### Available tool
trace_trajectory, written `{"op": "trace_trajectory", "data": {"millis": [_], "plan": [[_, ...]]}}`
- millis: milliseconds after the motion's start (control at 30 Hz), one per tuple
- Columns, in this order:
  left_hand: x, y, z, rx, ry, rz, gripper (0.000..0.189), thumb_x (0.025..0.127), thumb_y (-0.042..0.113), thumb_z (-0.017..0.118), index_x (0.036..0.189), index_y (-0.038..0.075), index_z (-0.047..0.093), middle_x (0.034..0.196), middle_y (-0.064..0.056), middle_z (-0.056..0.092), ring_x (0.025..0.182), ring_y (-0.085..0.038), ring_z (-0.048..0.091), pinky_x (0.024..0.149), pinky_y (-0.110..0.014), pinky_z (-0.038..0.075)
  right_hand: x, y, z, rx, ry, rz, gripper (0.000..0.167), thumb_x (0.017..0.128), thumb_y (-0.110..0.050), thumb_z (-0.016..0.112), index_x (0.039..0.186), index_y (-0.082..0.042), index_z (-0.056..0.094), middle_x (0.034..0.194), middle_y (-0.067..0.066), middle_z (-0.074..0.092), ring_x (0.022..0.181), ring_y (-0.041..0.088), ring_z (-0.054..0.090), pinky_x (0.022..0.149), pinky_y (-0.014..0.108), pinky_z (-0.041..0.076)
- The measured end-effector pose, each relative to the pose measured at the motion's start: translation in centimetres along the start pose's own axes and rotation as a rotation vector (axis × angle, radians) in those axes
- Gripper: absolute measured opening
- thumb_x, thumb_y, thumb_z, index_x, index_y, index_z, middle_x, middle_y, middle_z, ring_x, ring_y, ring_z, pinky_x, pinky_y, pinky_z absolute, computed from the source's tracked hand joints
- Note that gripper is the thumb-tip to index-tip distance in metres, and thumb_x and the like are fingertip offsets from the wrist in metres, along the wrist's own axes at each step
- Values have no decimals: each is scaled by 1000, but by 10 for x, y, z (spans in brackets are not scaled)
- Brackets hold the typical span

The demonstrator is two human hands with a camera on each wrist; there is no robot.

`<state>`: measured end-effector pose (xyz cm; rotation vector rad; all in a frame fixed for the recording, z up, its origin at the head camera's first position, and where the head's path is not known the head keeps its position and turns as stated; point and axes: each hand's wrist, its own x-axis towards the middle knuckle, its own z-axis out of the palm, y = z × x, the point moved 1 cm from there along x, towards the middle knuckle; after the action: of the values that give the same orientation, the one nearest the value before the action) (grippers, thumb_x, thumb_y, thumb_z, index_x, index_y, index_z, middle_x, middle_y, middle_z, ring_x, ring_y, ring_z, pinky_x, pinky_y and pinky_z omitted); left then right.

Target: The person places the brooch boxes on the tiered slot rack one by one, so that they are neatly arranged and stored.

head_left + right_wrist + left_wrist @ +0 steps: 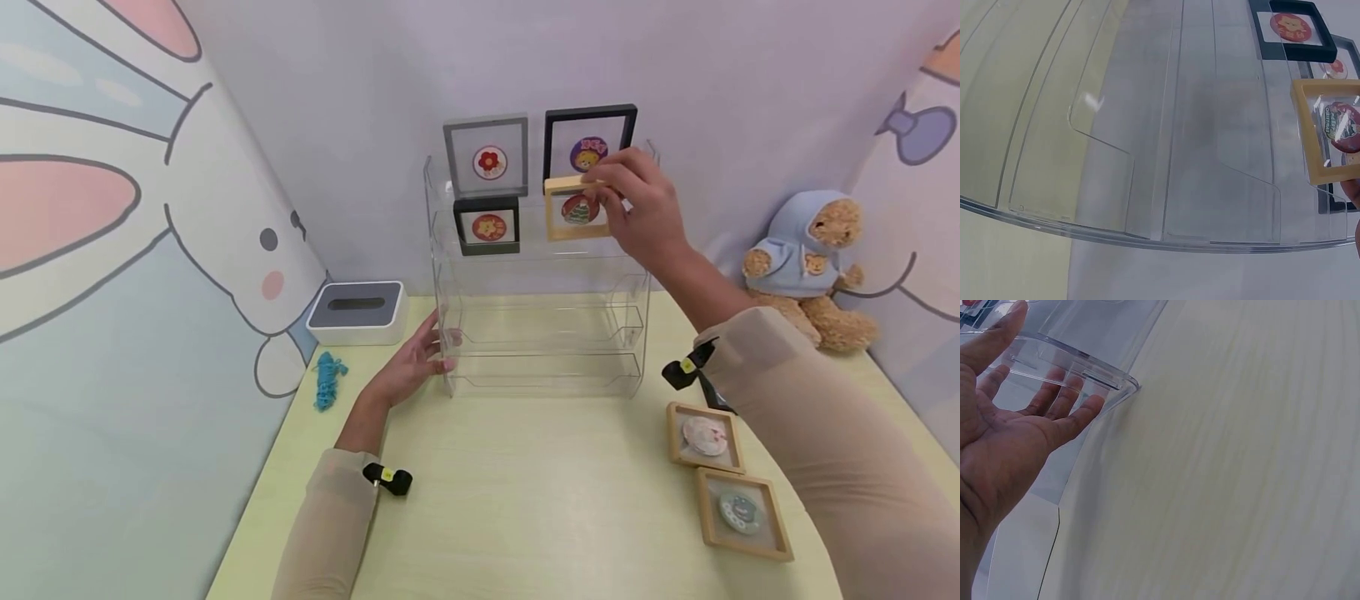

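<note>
My right hand (647, 204) pinches the top right part of a small light-wood display frame (555, 212) with a red and green badge inside. That frame is at the upper tier of a clear acrylic rack (540, 346), in front of a larger black frame (551, 142) with a purple bear badge. Left of it stand a grey frame (489, 132) with a flower badge and a small black frame (487, 247) with a red and yellow badge. My left hand (1007, 440) holds the rack's left side, its fingers visible through the clear plastic.
Two wooden badge frames lie at the right, one (673, 437) behind the other (750, 546), near a dark object (716, 396) partly hidden by my sleeve. A teddy bear (802, 262) sits far right. Left are a tissue box (356, 329) and blue yarn (326, 382).
</note>
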<state>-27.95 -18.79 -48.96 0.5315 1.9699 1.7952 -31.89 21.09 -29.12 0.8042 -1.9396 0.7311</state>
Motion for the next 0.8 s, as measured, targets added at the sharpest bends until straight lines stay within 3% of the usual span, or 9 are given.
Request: {"op": "trace_trajectory", "data": {"millis": [300,533,800], "plan": [[0,2,0,10,-1,2,104,104,-3,67,178,44,9,171,-22,39,165,-44,33,130,-63,34,-3,8,4,-75,-82,11,19,113,-9,62,119,1,76,119,26,70,111,43,65,85,49,52],[0,0,0,33,-1,8,103,104,2,70,177,45,11,170,-21,41,165,-42,34,126,-51,43,-11,9,6,-67,-112,21,18,113,-7,60,118,0,75,120,24,70,113,43,65,85,48,51],[0,-3,-1,25,15,-2,104,105,1,70,177,45,10,170,-18,41,165,-40,34,131,-65,33,-12,10,5,-59,-167,86,15,109,3,62,121,-1,72,123,24,67,112,43,63,84,50,52]]}}
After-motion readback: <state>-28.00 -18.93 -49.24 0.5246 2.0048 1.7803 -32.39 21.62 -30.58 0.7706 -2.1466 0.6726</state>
